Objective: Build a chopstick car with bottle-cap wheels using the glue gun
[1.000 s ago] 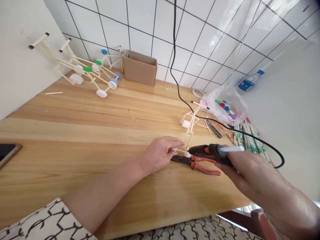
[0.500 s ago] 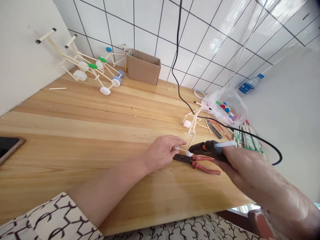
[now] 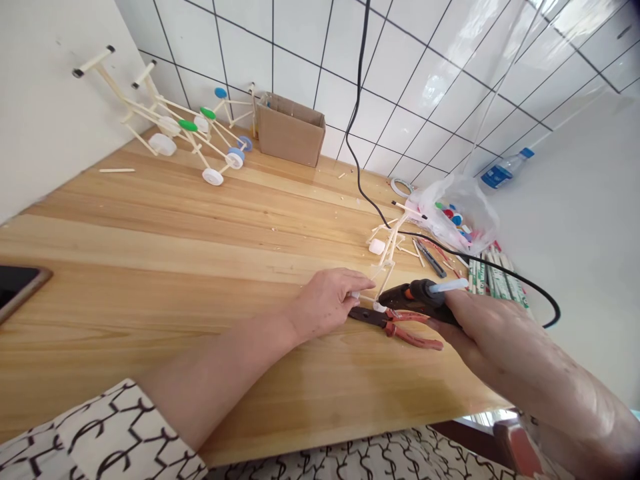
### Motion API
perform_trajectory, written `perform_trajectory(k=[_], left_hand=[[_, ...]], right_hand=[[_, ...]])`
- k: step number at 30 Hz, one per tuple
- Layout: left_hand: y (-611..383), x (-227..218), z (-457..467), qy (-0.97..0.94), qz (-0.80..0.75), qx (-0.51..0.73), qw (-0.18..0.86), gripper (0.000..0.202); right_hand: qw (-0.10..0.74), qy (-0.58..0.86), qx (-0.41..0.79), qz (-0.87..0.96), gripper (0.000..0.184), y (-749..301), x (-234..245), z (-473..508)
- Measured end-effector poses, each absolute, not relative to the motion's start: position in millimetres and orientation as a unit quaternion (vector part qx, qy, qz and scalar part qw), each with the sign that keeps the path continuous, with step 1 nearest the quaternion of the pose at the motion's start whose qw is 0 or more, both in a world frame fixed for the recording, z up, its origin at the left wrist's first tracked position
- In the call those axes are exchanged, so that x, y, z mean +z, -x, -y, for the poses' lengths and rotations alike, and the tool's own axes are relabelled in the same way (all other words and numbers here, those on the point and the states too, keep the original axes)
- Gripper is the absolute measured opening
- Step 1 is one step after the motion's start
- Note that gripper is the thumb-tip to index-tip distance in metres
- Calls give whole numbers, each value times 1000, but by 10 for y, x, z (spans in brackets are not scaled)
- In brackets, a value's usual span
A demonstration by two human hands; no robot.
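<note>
My left hand (image 3: 327, 300) rests on the wooden table (image 3: 200, 253), fingers pinched on the near end of a small stick model (image 3: 385, 257) with white cap wheels. My right hand (image 3: 480, 327) grips a black and orange glue gun (image 3: 417, 297), its nozzle touching the model's near wheel beside my left fingertips. A clear glue stick pokes out of the gun's back. The gun's black cord (image 3: 357, 127) runs up across the tiled wall. Red-handled pliers (image 3: 400, 327) lie on the table just under the gun.
Finished stick models (image 3: 190, 137) with coloured caps stand at the back left, beside a cardboard box (image 3: 291, 130). A plastic bag of caps (image 3: 453, 213), wrapped chopsticks (image 3: 493, 270), a tape roll (image 3: 400, 187) and a bottle (image 3: 505, 172) sit at right. A phone (image 3: 17, 287) lies at left.
The view has shifted slightly; my hands, the glue gun and the stick model stay in the same contact, the gun's nozzle a touch closer to the wheel.
</note>
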State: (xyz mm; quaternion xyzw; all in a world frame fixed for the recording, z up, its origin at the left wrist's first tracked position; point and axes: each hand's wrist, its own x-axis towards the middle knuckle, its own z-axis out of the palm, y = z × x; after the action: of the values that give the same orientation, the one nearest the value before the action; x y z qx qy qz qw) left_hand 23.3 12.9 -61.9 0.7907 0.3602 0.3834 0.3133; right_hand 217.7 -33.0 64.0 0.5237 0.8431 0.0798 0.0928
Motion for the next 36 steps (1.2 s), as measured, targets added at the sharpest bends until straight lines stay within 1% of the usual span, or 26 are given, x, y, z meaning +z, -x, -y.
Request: perform_trajectory(k=[11,21,26,36], left_hand=[[-232,-634,-140,-797,-353,384,304,36],[-240,-634,-139,-800,-359,375,302,36],[-240,-619,-139,-796,-364,374,308,35],[-241,-631,-137,-797,-360,374,307,36]], right_hand=[[100,-523,88,-842,22,-2150,652,314],[130,-545,62,-826,19,-2090,702,295],[124,-554,48,-822,22,-2077,766,291],[132,-567,29,-812,18,-2044,759,287]])
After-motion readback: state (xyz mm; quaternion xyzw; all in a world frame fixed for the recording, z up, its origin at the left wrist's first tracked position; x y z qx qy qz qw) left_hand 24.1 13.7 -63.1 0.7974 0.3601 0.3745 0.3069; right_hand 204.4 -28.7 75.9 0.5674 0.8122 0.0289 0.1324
